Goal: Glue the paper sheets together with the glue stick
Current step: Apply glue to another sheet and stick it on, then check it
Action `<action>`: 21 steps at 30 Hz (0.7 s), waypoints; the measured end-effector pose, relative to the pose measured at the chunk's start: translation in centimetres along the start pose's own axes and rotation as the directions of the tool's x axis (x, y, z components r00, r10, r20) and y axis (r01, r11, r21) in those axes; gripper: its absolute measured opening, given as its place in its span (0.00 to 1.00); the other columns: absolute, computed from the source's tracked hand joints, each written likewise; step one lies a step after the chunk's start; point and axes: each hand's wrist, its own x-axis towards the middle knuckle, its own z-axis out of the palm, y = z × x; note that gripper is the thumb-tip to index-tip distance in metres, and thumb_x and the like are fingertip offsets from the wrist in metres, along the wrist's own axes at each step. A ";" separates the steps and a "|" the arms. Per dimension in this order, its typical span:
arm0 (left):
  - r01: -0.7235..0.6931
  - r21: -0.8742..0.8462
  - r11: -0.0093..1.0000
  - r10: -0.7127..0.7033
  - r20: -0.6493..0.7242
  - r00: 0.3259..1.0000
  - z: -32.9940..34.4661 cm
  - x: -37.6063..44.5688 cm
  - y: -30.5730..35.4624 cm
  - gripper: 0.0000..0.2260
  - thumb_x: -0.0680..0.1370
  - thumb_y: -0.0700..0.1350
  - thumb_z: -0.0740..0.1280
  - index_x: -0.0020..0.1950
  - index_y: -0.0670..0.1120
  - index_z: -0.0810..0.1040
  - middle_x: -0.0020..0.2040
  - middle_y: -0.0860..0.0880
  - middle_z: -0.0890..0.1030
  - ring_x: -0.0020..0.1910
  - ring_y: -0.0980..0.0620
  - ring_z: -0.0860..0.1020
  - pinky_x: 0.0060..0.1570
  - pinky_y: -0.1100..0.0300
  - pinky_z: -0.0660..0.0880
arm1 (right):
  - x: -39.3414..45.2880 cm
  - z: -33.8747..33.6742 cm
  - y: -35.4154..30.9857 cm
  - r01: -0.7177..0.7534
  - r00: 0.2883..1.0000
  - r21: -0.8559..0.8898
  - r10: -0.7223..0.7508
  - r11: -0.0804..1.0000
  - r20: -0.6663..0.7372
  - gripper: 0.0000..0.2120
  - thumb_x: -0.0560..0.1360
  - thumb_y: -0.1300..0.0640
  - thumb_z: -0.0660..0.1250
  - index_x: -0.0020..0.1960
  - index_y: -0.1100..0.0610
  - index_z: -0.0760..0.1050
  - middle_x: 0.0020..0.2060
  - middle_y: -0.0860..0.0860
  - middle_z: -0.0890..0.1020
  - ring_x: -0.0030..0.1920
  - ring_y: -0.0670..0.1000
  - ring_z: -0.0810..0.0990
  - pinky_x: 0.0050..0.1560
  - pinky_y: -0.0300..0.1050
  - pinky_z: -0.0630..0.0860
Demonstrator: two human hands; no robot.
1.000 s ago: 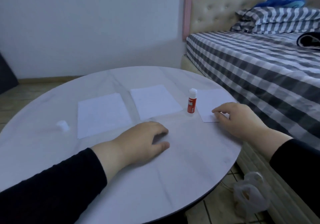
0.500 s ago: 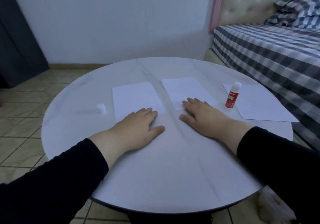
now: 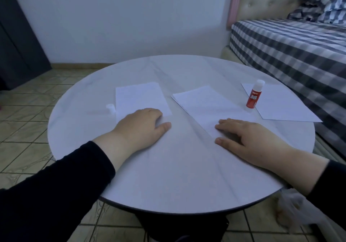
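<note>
Both hands flat on the round bench (image 3: 168,176), fingers straight, gripping nothing. Left hand (image 3: 142,127) pressing the near edge of the left sheet (image 3: 140,97); right hand (image 3: 249,138) resting on the near corner of the middle sheet (image 3: 204,103). Glue stick (image 3: 254,96) upright, long axis vertical, on the third sheet (image 3: 280,107), ahead and to the right of the right hand, the nearer one. Loose white cap (image 3: 110,108) just beside the left sheet. Red label reading "GLUE STICK"; brand too blurred to read.
</note>
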 end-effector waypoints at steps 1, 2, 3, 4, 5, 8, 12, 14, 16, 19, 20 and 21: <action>0.018 0.005 1.000 -0.017 -0.018 1.000 0.0 0.0 0.0 0.23 0.78 0.65 0.55 0.59 0.49 0.74 0.59 0.52 0.76 0.59 0.48 0.73 0.59 0.50 0.71 | -0.4 -0.1 0.2 -0.004 1.000 0.008 0.004 1.000 -0.026 0.24 0.75 0.37 0.61 0.69 0.44 0.71 0.70 0.40 0.70 0.70 0.42 0.67 0.64 0.30 0.57; 0.027 0.005 1.000 -0.026 -0.043 0.999 0.0 0.0 0.1 0.22 0.78 0.64 0.55 0.57 0.49 0.75 0.56 0.52 0.77 0.57 0.48 0.74 0.57 0.50 0.72 | -0.8 -0.2 0.3 -0.003 0.999 0.016 0.004 1.000 -0.042 0.24 0.74 0.36 0.62 0.66 0.44 0.73 0.68 0.39 0.72 0.68 0.42 0.69 0.61 0.29 0.58; 0.022 -0.008 1.000 -0.023 -0.071 0.997 0.1 0.1 0.2 0.21 0.79 0.63 0.55 0.55 0.49 0.75 0.55 0.52 0.77 0.57 0.48 0.74 0.56 0.51 0.72 | -1.0 -0.2 0.4 -0.001 0.999 0.024 0.002 1.000 -0.050 0.24 0.73 0.36 0.63 0.65 0.45 0.74 0.66 0.39 0.74 0.66 0.42 0.71 0.59 0.28 0.58; -0.002 -0.035 0.999 -0.002 -0.100 0.995 0.2 0.1 0.5 0.19 0.79 0.62 0.56 0.56 0.49 0.75 0.56 0.52 0.77 0.58 0.48 0.74 0.57 0.51 0.71 | -1.2 -0.2 0.5 -0.001 0.998 0.033 0.003 0.999 -0.056 0.24 0.72 0.35 0.64 0.64 0.45 0.75 0.64 0.39 0.75 0.64 0.42 0.72 0.58 0.27 0.59; -0.043 -0.069 0.997 0.035 -0.120 0.992 0.3 0.1 0.8 0.19 0.79 0.61 0.57 0.58 0.49 0.75 0.59 0.52 0.76 0.61 0.49 0.73 0.59 0.52 0.70 | -1.3 -0.2 0.5 0.000 0.998 0.044 0.003 0.999 -0.059 0.25 0.71 0.34 0.64 0.64 0.45 0.75 0.63 0.39 0.76 0.63 0.41 0.72 0.58 0.27 0.59; -0.194 -0.098 0.976 0.182 -0.114 0.977 0.6 -0.2 2.3 0.20 0.81 0.58 0.57 0.69 0.50 0.71 0.73 0.54 0.67 0.72 0.53 0.64 0.69 0.57 0.61 | -1.5 -0.3 0.7 0.034 0.998 0.057 -0.031 0.998 -0.046 0.27 0.70 0.33 0.64 0.65 0.44 0.75 0.64 0.38 0.75 0.65 0.38 0.69 0.61 0.27 0.58; -0.306 -0.102 0.946 0.304 -0.041 0.952 1.3 -0.1 3.3 0.21 0.82 0.57 0.55 0.75 0.54 0.65 0.78 0.57 0.57 0.77 0.59 0.52 0.73 0.61 0.49 | -1.8 -0.8 1.6 0.063 0.998 0.125 -0.064 0.990 -0.002 0.20 0.70 0.37 0.67 0.62 0.39 0.77 0.63 0.35 0.74 0.60 0.29 0.65 0.58 0.17 0.53; -0.326 -0.111 0.939 0.325 -0.021 0.945 1.6 0.2 3.1 0.21 0.82 0.57 0.54 0.74 0.55 0.65 0.78 0.56 0.57 0.77 0.59 0.51 0.74 0.60 0.47 | -2.0 -1.3 2.2 0.063 0.998 0.173 -0.066 0.983 0.014 0.17 0.69 0.39 0.69 0.58 0.36 0.78 0.60 0.31 0.74 0.58 0.25 0.66 0.57 0.16 0.54; -0.320 -0.147 0.936 0.321 -0.015 0.947 1.8 0.2 2.9 0.21 0.82 0.57 0.57 0.73 0.55 0.67 0.77 0.57 0.61 0.76 0.60 0.56 0.74 0.60 0.50 | -2.1 -1.8 2.8 0.050 0.997 0.220 -0.063 0.974 0.051 0.17 0.67 0.37 0.69 0.55 0.34 0.79 0.57 0.27 0.74 0.59 0.23 0.67 0.57 0.16 0.55; -0.363 -0.155 0.919 0.358 -0.057 0.932 1.6 0.0 2.5 0.22 0.78 0.61 0.61 0.70 0.55 0.72 0.70 0.60 0.71 0.71 0.59 0.66 0.71 0.61 0.59 | -2.1 -2.2 3.7 0.028 0.996 0.306 -0.052 0.952 0.072 0.17 0.64 0.37 0.70 0.53 0.35 0.81 0.55 0.27 0.77 0.61 0.26 0.69 0.59 0.18 0.59; -0.382 -0.140 0.913 0.376 -0.071 0.924 1.4 -0.1 2.3 0.23 0.76 0.63 0.60 0.68 0.56 0.73 0.67 0.62 0.73 0.69 0.59 0.68 0.70 0.60 0.61 | -2.0 -2.2 3.9 0.016 0.997 0.331 -0.039 0.943 0.063 0.16 0.64 0.38 0.71 0.52 0.36 0.81 0.54 0.27 0.78 0.60 0.26 0.70 0.59 0.18 0.60; -0.386 -0.137 0.912 0.379 -0.073 0.922 1.3 -0.1 2.2 0.26 0.73 0.66 0.59 0.67 0.56 0.74 0.66 0.63 0.74 0.67 0.60 0.70 0.70 0.58 0.62 | -2.0 -2.2 4.1 0.000 0.998 0.357 -0.020 0.934 0.053 0.16 0.64 0.39 0.71 0.51 0.36 0.82 0.53 0.28 0.79 0.60 0.27 0.71 0.58 0.18 0.61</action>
